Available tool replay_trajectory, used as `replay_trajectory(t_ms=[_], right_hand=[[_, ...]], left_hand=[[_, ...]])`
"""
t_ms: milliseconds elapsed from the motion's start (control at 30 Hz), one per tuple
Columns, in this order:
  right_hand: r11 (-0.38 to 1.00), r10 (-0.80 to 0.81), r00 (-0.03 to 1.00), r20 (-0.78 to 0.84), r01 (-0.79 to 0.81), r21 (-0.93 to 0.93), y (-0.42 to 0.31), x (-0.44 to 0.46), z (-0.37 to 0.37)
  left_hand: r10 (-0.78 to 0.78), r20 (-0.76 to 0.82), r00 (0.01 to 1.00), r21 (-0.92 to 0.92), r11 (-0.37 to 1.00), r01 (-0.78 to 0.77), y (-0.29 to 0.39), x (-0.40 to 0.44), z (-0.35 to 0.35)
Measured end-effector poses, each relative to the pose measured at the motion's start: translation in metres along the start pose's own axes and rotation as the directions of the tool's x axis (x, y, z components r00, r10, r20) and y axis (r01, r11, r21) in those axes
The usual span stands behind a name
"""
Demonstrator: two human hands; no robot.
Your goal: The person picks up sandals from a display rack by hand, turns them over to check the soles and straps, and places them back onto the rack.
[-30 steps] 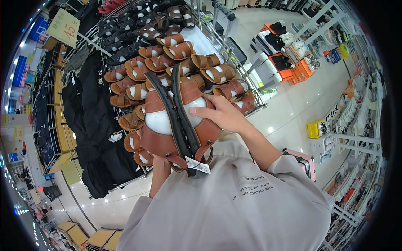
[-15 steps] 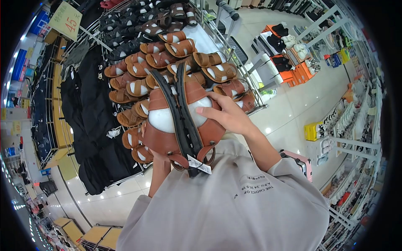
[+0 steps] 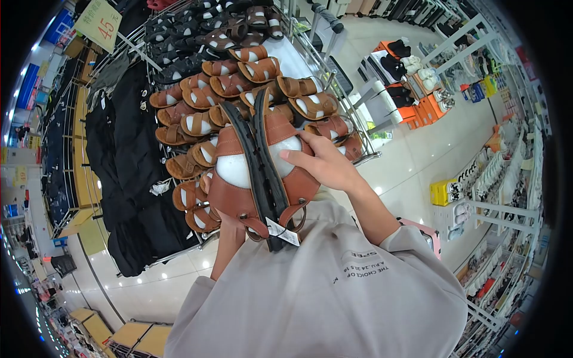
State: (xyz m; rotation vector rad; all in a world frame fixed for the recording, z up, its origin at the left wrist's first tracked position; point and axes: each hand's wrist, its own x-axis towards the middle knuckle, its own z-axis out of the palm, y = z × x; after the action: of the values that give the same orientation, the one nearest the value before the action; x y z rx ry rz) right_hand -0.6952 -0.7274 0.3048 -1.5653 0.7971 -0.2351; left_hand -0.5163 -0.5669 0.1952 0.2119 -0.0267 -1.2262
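A pair of brown sandals (image 3: pixel 233 197) is held upright, black soles together, with white stuffing inside and a white tag (image 3: pixel 283 232) hanging at the heel straps. My right hand (image 3: pixel 324 161) grips the right sandal, thumb on the white stuffing and fingers on its strap. At the lower left, my left hand (image 3: pixel 228 223) supports the left sandal; most of its fingers are hidden behind it. Beyond the pair, rows of brown sandals (image 3: pixel 199 124) lie on the rack, with black sandals (image 3: pixel 179 45) farther back.
Black clothing (image 3: pixel 128 173) hangs left of the sandals, under a price sign (image 3: pixel 98 25). Orange shoe boxes (image 3: pixel 427 107) stand on the floor at the upper right. A pink suitcase (image 3: pixel 434 237) is right of my sleeve. Shoe shelves (image 3: pixel 507 209) line the far right.
The held pair has shifted slightly right in view, with my left hand moving along with it. Both hands keep their hold. The surroundings have shifted a little as the view turned.
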Motion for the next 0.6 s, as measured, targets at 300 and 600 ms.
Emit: replay_trajectory(t_ms=[300, 600], right_hand=[[1.000, -0.002, 1.000, -0.007, 0.002, 0.020, 0.002, -0.003, 0.003], [0.999, -0.046, 0.998, -0.050, 0.046, 0.009, 0.009, -0.006, 0.007]], left_hand=[[-0.016, 0.003, 1.000, -0.004, 1.000, 0.016, -0.004, -0.002, -0.001], [-0.024, 0.003, 1.000, -0.020, 1.000, 0.024, -0.007, -0.006, -0.001]])
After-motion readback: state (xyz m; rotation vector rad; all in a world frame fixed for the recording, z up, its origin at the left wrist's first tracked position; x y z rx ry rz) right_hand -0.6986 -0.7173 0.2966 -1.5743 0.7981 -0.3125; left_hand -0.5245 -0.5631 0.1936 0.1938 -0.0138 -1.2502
